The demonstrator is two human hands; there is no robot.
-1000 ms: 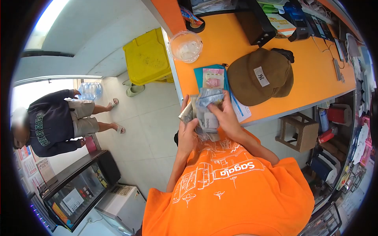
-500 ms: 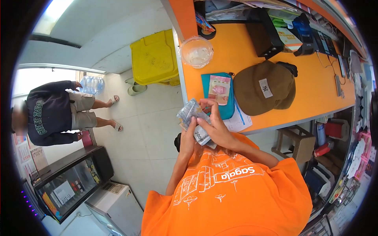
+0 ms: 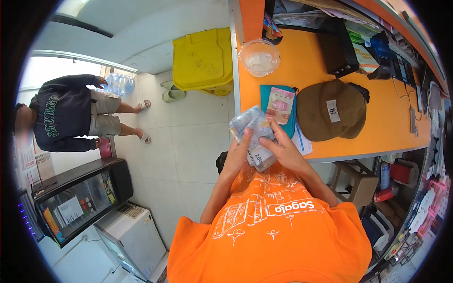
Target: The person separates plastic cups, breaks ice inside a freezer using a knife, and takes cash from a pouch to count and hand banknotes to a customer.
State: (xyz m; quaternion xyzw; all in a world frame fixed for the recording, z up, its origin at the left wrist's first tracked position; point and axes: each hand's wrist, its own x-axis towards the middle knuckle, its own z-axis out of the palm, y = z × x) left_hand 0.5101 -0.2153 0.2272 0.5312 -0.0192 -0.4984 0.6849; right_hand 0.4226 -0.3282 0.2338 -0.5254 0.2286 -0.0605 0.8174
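Grey-blue banknotes are held in front of my orange shirt, beside the counter's edge. My left hand grips them from the left, thumb on top. From the right, my right hand pinches the same notes, its thumb across them. A teal pouch lies on the orange counter just beyond, with a pink banknote on top. The brown cap sits to the right of the pouch, over part of a white paper.
A clear plastic bowl and a black box stand on the counter. Left of it is a yellow bin. Another person stands far left by water bottles. A stool is under the counter.
The view has shifted, so the counter things appear further right. The notes, bunched and folded a second ago, are now fanned out more between my hands.
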